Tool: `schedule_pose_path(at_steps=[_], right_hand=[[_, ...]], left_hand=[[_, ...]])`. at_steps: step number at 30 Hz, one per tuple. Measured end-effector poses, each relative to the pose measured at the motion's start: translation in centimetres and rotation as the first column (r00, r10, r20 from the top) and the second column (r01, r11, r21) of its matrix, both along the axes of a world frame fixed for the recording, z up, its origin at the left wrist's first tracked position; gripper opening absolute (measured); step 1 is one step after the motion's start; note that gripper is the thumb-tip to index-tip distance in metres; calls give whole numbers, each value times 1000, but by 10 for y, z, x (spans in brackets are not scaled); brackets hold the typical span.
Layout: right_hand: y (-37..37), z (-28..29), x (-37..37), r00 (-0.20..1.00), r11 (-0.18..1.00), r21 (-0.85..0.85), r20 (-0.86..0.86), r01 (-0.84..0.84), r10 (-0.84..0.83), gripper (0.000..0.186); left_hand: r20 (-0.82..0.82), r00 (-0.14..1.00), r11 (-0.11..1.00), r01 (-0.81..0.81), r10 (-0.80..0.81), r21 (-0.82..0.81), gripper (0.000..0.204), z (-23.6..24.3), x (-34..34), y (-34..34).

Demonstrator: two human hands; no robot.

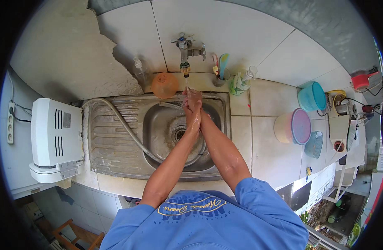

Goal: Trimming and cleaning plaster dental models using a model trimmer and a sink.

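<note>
My left hand and my right hand are pressed against each other, wet, at the far side of a steel sink. Water runs onto them from a wall tap with a brass-coloured end. Their fingers overlap and blur in the water, so I cannot make out how they are bent or whether anything small lies between them. An orange round container stands just left of the stream. A grey hose crosses the ribbed drainboard and curls into the basin.
Behind the sink stand a cup of utensils, a pump bottle and a clear pump bottle. To the right are a lilac-lidded tub, a turquoise container and a blue basket. A white appliance borders the drainboard.
</note>
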State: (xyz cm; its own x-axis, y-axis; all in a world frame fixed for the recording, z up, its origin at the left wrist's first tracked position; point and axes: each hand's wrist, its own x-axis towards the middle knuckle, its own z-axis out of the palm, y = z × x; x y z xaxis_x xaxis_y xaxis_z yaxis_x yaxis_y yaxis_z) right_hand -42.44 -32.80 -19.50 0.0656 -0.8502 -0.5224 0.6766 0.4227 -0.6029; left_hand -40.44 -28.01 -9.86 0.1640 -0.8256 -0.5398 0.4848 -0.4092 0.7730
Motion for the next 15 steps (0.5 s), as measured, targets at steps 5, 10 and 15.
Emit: schedule_pose_path(at_steps=[5, 10, 15], right_hand=[[-7, -42, 25, 962, 989, -116, 266, 91, -57, 20], [-16, -24, 54, 963, 937, -297, -138, 182, -231, 19], [-57, -7, 28, 776, 916, -369, -527, 158, -347, 19]], left_hand=[[-365, 912, 980, 198, -187, -7, 48, -23, 68, -32], [-232, 940, 956, 201, -250, -215, 51, -45, 86, -50], [104, 925, 923, 374, -365, -92, 33, 15, 27, -14]])
